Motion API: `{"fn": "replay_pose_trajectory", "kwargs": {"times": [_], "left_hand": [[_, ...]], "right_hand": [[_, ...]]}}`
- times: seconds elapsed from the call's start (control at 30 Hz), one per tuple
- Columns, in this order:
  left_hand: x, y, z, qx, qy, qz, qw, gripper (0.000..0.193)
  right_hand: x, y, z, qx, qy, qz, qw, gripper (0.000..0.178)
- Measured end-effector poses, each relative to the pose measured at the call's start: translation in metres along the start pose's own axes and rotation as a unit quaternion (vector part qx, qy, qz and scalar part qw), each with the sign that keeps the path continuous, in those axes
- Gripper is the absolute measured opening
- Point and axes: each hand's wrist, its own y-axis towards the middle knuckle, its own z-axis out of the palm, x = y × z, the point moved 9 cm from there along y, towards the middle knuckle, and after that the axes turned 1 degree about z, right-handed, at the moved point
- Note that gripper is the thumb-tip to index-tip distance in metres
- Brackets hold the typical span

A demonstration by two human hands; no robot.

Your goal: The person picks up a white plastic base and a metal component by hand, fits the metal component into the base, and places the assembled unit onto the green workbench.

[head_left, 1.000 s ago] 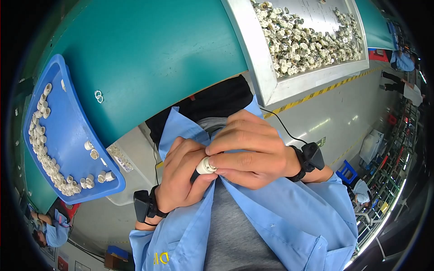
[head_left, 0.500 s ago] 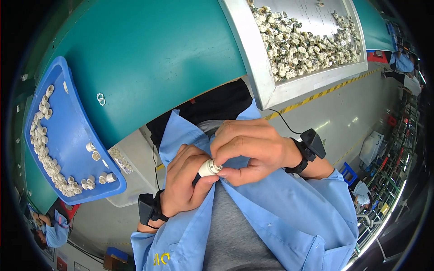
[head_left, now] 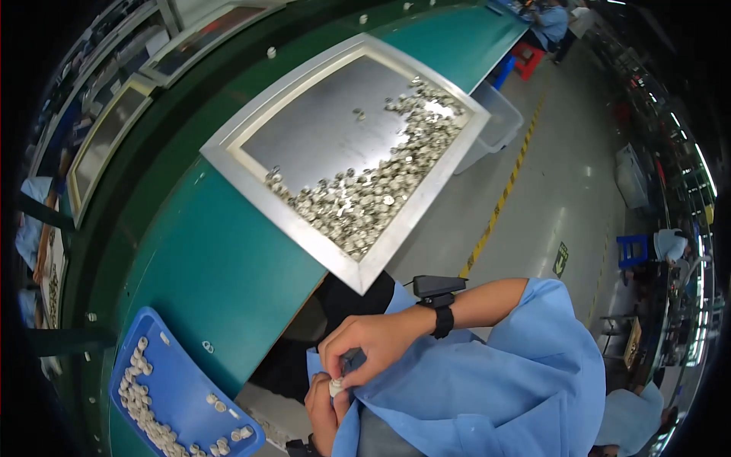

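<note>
A small white cylindrical fitting (head_left: 336, 388) is held upright in front of my body, close to the table's near edge. My left hand (head_left: 321, 410) is closed around it from below. From above, my right hand (head_left: 371, 343) pinches its upper end between thumb and fingertips. The fingers partly cover the fitting, so its top end cannot be made out. To the left, a blue tray (head_left: 181, 388) carries several similar white fittings, most of them lined along its far side.
A metal-framed tray (head_left: 278, 217) with many small cream-and-metal pieces stands on the green table (head_left: 228, 251). Two thin white rings (head_left: 208, 346) lie near the blue tray. A yellow-black floor line (head_left: 499, 198) runs along the aisle, with people seated farther off.
My view has swung toward the right and tilted up, so the metal-framed tray now shows whole and my hands sit lower. Both hands still hold the white fitting.
</note>
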Motion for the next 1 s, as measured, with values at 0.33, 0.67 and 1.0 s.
{"fn": "replay_pose_trajectory", "kwargs": {"times": [0.33,0.67,1.0], "left_hand": [[-0.030,-0.086,0.032,0.026,0.078,-0.019,0.996,0.030],[-0.054,-0.216,-0.041,-0.050,0.087,-0.055,0.993,0.017],[-0.035,-0.258,-0.011,0.040,0.018,-0.097,0.994,0.024]], "right_hand": [[0.001,-0.061,0.078,0.049,0.023,0.006,0.998,0.013],[-0.002,-0.056,0.217,0.044,0.078,0.118,0.989,0.014],[-0.043,-0.105,0.249,0.110,0.218,0.158,0.957,0.014]]}}
